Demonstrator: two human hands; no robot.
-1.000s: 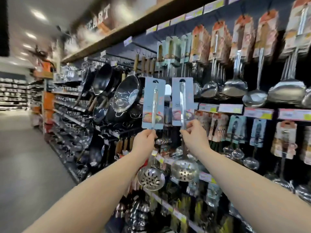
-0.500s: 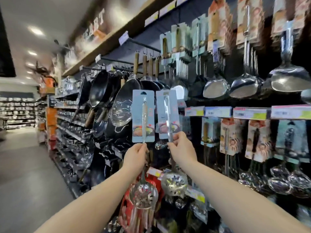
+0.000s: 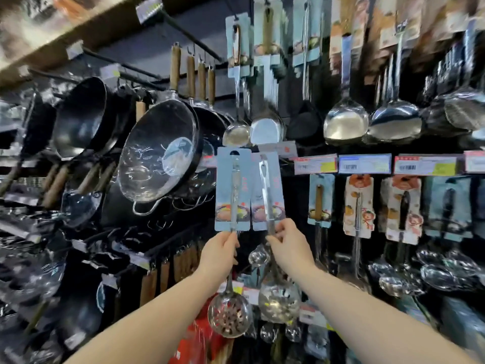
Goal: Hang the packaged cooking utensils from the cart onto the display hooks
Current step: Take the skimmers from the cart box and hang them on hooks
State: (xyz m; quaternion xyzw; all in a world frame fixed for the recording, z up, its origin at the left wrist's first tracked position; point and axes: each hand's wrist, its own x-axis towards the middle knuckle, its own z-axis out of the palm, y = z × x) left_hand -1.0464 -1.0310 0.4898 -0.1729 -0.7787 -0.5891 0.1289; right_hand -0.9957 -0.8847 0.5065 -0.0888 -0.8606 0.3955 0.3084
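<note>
Hands hold two carded skimmers upright: left hand (image 3: pixel 219 254) grips left skimmer (image 3: pixel 232 195), right hand (image 3: pixel 290 249) pinches right skimmer (image 3: pixel 268 195), cards side by side.

pkgd skimmers (image 3: pixel 232 190) — 2 | hands (image 3: pixel 219 254) — 2 | wood handles (image 3: pixel 191 72) up top — 4
</note>
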